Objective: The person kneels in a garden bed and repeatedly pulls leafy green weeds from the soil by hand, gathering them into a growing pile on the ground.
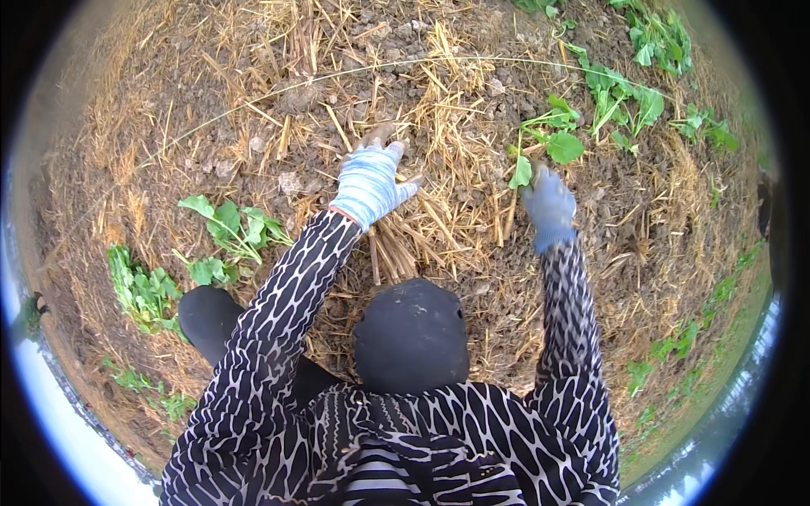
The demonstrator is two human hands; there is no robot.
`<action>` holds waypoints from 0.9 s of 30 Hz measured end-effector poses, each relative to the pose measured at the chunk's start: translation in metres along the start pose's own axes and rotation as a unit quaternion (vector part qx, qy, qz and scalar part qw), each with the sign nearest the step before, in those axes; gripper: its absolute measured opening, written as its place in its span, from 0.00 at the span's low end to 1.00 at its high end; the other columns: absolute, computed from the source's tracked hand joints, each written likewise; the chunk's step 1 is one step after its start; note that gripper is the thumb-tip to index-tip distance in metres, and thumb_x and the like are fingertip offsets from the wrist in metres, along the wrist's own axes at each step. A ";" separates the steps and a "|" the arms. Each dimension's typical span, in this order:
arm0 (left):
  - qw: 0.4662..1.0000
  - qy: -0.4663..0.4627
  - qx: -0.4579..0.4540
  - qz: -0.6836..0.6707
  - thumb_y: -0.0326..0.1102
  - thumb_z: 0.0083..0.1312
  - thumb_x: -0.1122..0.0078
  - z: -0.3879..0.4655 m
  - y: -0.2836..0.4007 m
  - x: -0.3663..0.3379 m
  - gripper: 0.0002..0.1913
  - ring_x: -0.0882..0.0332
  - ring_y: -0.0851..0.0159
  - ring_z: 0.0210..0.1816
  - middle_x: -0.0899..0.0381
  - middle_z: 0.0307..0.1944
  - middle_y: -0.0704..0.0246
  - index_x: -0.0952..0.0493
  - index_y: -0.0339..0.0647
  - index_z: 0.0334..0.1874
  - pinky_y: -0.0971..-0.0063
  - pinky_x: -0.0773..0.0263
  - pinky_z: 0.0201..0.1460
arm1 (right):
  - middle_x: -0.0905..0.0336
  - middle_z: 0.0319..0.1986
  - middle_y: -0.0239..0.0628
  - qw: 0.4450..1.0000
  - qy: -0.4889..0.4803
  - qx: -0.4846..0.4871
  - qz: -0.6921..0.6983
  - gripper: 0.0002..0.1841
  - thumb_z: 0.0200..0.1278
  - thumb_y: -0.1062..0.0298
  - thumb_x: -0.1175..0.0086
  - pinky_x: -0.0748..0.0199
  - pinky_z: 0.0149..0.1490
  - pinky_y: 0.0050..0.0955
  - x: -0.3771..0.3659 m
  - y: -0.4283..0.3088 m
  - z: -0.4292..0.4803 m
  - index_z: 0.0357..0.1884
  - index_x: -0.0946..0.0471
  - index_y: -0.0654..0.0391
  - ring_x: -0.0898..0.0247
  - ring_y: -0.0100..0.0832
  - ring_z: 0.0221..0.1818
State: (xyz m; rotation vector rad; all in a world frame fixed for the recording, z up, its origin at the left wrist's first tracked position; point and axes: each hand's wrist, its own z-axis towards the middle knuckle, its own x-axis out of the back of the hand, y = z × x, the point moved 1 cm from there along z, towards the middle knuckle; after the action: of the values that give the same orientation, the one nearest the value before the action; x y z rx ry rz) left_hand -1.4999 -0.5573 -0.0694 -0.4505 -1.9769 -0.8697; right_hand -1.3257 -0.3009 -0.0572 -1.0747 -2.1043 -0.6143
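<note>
My left hand (372,180), in a light blue and white striped glove with soiled fingertips, rests on straw (436,136) over the soil. Its fingers are apart and nothing shows in its grip. My right hand (549,201), in a blurred grey-blue glove, is low over the soil on the right. Its fingers are curled and partly hidden, so whether they hold anything cannot be told. Just beyond it is a green leafy plant (560,136), one leaf hanging close to the fingertips. Between my forearms lies a bundle of dry stalks (393,246).
A thin pale string (405,62) crosses the ground ahead. Leafy plants (234,231) grow at left, with wilted ones (142,288) beside my dark knee (205,319). More plants (623,101) form a row at upper right. My other dark knee (411,335) is below the stalks.
</note>
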 end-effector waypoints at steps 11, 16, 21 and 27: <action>0.945 0.200 -0.012 -0.260 0.36 0.64 0.29 -0.015 -0.037 -0.053 0.11 0.21 0.49 0.60 0.20 0.61 0.54 0.15 0.35 0.39 0.58 0.26 0.64 | 0.26 0.67 0.52 0.968 -0.012 0.239 0.070 0.35 0.79 0.37 0.60 0.29 0.71 0.48 -0.020 -0.105 0.052 0.73 0.30 0.54 0.26 0.47 0.67; 0.930 0.246 -0.007 -0.275 0.38 0.64 0.31 -0.016 -0.042 -0.061 0.11 0.19 0.50 0.55 0.19 0.59 0.55 0.15 0.36 0.39 0.58 0.25 0.60 | 0.17 0.44 0.44 0.922 -0.171 0.324 -0.128 0.23 0.79 0.45 0.57 0.17 0.54 0.42 -0.025 -0.062 -0.049 0.55 0.20 0.53 0.16 0.37 0.48; 0.931 0.236 0.011 -0.278 0.38 0.66 0.34 -0.014 -0.038 -0.061 0.11 0.20 0.50 0.55 0.19 0.58 0.55 0.15 0.36 0.41 0.58 0.26 0.60 | 0.27 0.69 0.49 0.947 -0.085 0.305 -0.048 0.34 0.79 0.39 0.56 0.25 0.69 0.48 0.036 -0.104 -0.018 0.71 0.29 0.58 0.23 0.43 0.66; 0.941 0.240 -0.015 -0.239 0.36 0.66 0.33 -0.016 -0.035 -0.052 0.10 0.21 0.49 0.58 0.20 0.58 0.55 0.16 0.36 0.41 0.58 0.27 0.62 | 0.16 0.54 0.56 0.965 -0.055 0.255 0.026 0.42 0.74 0.36 0.49 0.17 0.58 0.42 -0.034 -0.146 0.092 0.74 0.32 0.64 0.15 0.40 0.52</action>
State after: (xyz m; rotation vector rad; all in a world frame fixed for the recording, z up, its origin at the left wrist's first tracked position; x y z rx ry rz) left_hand -1.4848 -0.5918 -0.1221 0.2326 -1.6295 -1.1812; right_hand -1.4664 -0.3363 -0.1572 -0.8744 -2.1515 0.0262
